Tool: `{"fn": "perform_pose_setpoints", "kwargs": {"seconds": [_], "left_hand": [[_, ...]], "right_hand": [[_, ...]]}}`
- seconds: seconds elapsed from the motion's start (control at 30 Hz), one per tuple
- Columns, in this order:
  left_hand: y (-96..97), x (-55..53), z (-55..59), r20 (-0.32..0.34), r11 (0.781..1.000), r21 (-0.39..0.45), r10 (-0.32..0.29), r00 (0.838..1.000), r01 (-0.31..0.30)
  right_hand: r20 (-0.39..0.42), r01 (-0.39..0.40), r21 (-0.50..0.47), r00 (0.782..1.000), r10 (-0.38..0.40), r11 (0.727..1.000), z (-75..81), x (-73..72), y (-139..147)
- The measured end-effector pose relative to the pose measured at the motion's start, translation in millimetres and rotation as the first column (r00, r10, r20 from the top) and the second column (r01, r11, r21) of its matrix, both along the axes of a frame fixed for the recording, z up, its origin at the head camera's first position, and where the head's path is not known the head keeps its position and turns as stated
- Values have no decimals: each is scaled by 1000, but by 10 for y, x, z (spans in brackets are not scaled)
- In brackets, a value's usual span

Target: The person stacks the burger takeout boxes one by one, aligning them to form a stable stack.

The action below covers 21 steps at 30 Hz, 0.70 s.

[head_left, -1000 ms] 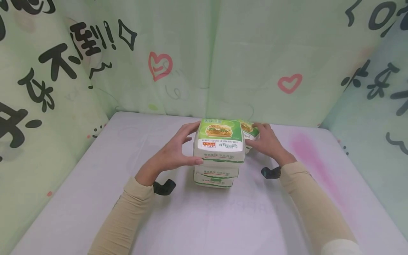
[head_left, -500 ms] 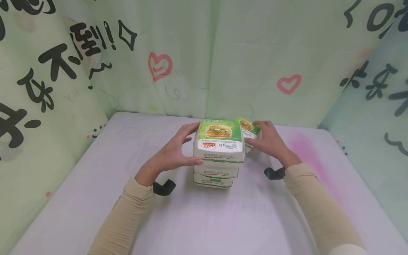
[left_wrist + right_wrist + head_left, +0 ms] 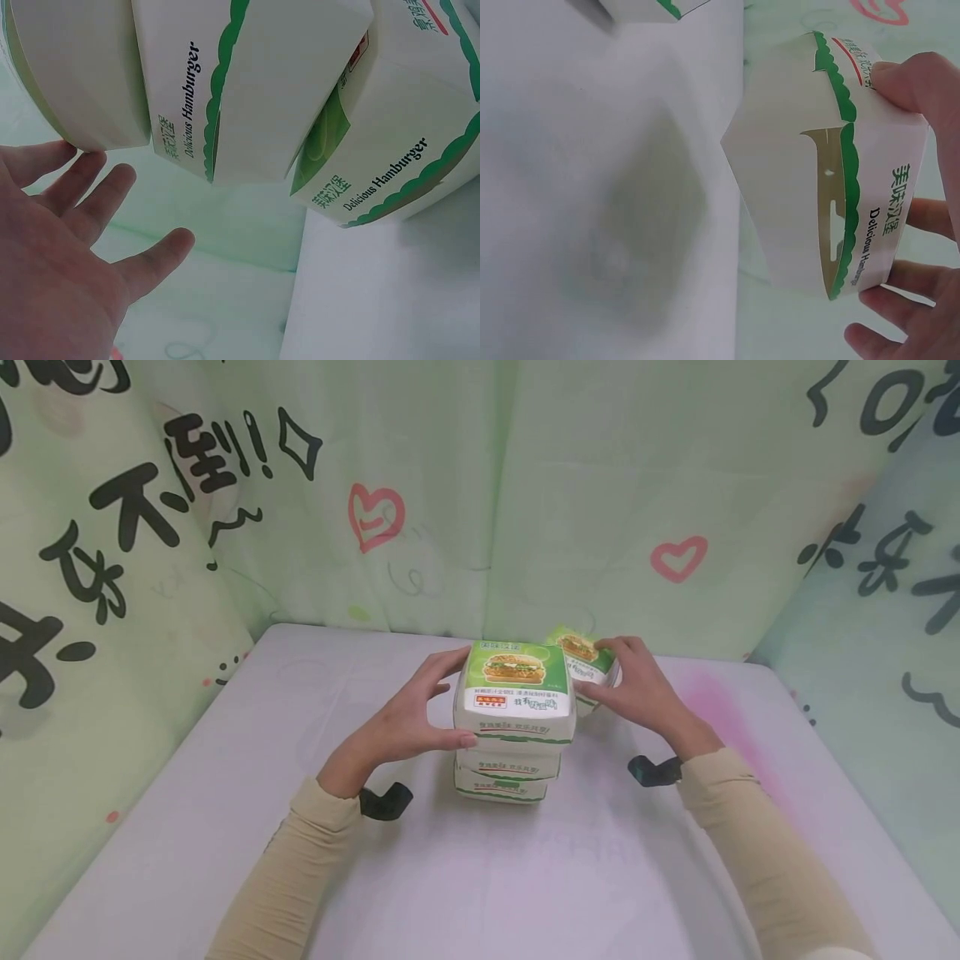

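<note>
Three white-and-green hamburger boxes stand stacked near the back of the table. My left hand [image 3: 397, 714] lies along the left side of the top hamburger box [image 3: 513, 693], thumb at its front corner and index finger at its back one. In the left wrist view that hand's fingers [image 3: 105, 202] are spread and fairly straight, some touching the box. Below are the middle hamburger box [image 3: 513, 766] and the bottom hamburger box [image 3: 501, 789]. Behind the stack, to its right, my right hand [image 3: 637, 689] grips another hamburger box [image 3: 795, 165], thumb on one side and fingers on another. This box is tilted and lifted off the table.
A white table [image 3: 585, 877] with a pink smear at right carries the stack. Patterned green curtain [image 3: 525, 527] closes off the back and both sides. Dark wrist-camera mounts [image 3: 386, 800] stick out below both wrists.
My right hand has moved slightly right and up with its hamburger box, which now shows more above the stack's right edge. My left hand and the stack have stayed put.
</note>
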<state>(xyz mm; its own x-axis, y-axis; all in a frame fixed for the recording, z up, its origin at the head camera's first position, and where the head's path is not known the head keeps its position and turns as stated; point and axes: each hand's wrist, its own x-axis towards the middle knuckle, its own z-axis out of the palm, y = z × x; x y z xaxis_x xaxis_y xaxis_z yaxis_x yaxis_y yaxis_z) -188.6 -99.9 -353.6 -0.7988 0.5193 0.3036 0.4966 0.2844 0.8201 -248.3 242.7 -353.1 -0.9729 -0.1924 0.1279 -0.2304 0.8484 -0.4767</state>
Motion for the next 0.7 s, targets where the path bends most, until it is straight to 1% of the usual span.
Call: {"fn": "perform_pose_setpoints", "kwargs": {"seconds": [0.43, 0.7], "left_hand": [[-13, -4, -8, 7, 1000, 4, -4, 1000, 4], [-11, 5, -3, 12, 1000, 4, -5, 1000, 5]], "right_hand": [[-75, -34, -35, 997, 32, 999, 229, 82, -6], [-145, -50, -55, 989, 42, 997, 385, 116, 2]]}}
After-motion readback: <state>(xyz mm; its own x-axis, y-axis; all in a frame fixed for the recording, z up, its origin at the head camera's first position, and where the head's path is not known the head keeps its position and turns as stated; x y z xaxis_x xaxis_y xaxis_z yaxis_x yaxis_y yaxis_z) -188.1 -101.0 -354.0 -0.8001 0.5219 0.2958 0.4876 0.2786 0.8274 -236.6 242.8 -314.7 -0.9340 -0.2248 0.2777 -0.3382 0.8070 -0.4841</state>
